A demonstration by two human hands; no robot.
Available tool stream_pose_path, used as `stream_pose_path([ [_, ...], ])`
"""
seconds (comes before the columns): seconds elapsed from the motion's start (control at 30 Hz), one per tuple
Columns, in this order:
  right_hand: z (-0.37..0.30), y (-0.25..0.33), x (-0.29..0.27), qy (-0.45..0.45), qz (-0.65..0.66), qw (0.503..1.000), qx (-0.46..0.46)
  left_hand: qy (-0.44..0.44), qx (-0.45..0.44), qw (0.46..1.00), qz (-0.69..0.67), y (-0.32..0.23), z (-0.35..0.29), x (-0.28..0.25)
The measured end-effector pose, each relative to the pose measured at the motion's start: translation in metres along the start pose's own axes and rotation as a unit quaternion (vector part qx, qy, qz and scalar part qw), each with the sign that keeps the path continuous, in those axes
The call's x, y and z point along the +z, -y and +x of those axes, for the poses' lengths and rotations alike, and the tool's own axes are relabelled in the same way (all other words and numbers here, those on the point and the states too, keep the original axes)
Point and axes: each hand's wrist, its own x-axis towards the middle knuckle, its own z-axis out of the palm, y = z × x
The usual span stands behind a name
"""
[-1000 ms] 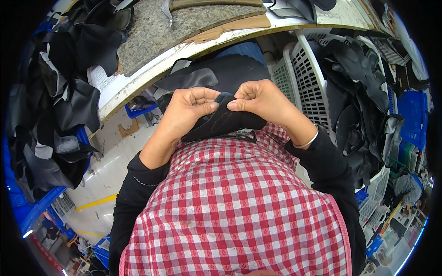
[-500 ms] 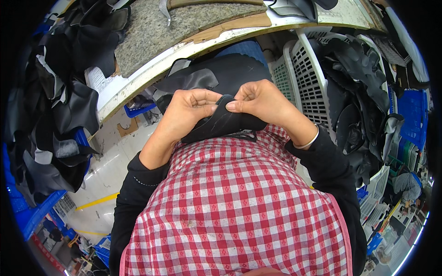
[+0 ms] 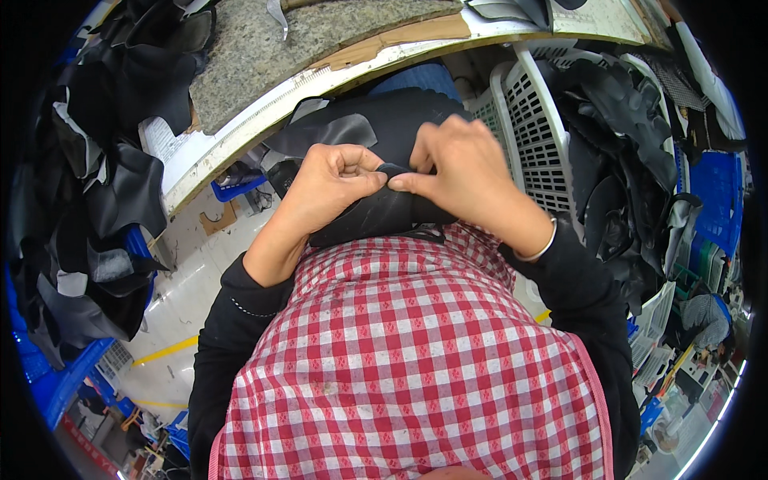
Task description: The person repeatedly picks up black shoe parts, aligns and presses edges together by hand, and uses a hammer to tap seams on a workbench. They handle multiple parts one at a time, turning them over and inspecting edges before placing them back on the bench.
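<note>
Seated worker's left hand and right hand met over a black leather piece held at lap level, just above a red-and-white checked apron. Both hands were closed in pinch grips: left fingers curled tight w/ thumb pressing the folded top edge, right thumb and forefinger nipping the same edge from the other side, fingertips almost touching. The piece rested against the apron, below the workbench edge. White slatted basket stood just beside the right hand, heaped w/ more black cut pieces; further dark offcuts hung at left over blue crates. Thin bracelet showed on the right wrist. Judged risk: grip was only on a narrow fold, so uneven pull btwn the hands could let the edge spring open or slide out, dropping the piece to the floor; pinching too hard might crease the material in the wrong place
</note>
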Motion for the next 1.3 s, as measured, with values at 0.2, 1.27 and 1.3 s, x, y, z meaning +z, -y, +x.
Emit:
stream_pose_path([
  [0.2,0.025,-0.012,-0.005,0.08,0.228,0.965,-0.101,-0.002,0.074,0.997,-0.029,-0.023,-0.006,0.003],
  [1.27,-0.023,-0.031,-0.058,0.095,0.421,0.902,0.019,0.24,0.068,0.953,0.172,-0.15,0.038,-0.044],
  [1.3,-0.02,-0.032,-0.062,0.085,0.414,0.906,-0.031,0.233,0.04,0.961,0.144,-0.151,0.039,-0.041],
])
